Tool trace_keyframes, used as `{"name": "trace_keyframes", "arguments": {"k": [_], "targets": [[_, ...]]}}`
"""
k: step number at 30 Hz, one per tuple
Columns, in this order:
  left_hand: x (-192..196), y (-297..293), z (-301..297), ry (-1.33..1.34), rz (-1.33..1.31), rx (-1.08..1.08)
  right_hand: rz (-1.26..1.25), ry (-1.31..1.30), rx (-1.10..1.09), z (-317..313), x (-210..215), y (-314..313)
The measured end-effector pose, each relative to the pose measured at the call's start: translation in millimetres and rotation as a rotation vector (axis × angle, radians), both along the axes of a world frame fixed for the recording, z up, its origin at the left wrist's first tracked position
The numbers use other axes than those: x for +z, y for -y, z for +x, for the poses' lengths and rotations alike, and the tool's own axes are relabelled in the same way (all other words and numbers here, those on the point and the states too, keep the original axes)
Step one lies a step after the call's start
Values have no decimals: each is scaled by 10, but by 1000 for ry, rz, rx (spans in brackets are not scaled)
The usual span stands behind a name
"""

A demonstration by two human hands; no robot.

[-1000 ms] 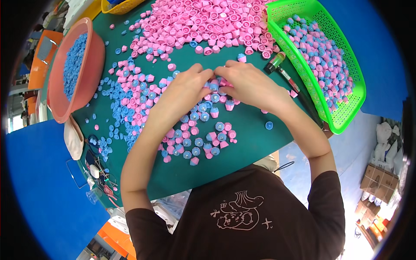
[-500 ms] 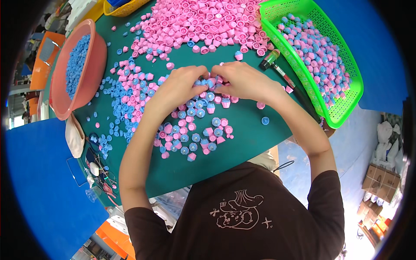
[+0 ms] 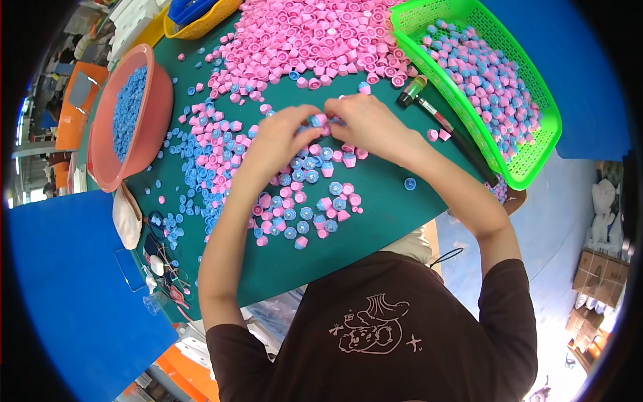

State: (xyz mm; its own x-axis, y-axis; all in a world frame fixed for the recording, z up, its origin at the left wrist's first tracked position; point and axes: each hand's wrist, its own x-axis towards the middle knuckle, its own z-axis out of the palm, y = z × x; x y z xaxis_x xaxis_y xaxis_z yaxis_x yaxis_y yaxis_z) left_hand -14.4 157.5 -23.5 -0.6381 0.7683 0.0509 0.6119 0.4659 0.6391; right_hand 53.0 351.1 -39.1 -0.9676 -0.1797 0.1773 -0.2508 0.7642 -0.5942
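Observation:
Both hands meet over the middle of the green table. My left hand [image 3: 282, 134] pinches a small plastic cupcake piece [image 3: 319, 120], pink with blue, between thumb and fingers. Close against it, my right hand [image 3: 365, 123] has its fingers curled at the same piece; its fingertips are partly hidden. Just below the hands lie several joined cupcakes [image 3: 311, 175] with blue tops and pink cups. Loose blue tops [image 3: 194, 163] mixed with pink cups spread to the left. Beyond the hands is a large heap of pink cups [image 3: 315, 40].
At the left stands a pink basin [image 3: 151, 110] of blue tops. A green basket [image 3: 492, 144] of joined cupcakes sits at the right, with a black-handled hammer [image 3: 462, 137] beside it. A yellow basket [image 3: 207, 25] is at the back left; cables and a cloth lie by the left edge.
The whole view has shifted slightly. Both hands stay together over the table, and the cupcake piece between them now shows more clearly, lifted above the others.

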Motion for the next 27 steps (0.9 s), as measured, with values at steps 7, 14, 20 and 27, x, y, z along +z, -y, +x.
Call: {"name": "trace_keyframes", "arguments": {"k": [7, 14, 20, 27], "targets": [[446, -150, -384, 473, 301, 215, -346, -43, -374, 388, 768, -720], [727, -1873, -312, 676, 466, -290, 208, -224, -759, 1134, 756, -1649], [539, -2216, -156, 647, 459, -288, -269, 32, -581, 1201, 713, -575], [304, -704, -248, 4, -10, -169, 34, -54, -264, 799, -48, -187]]}}
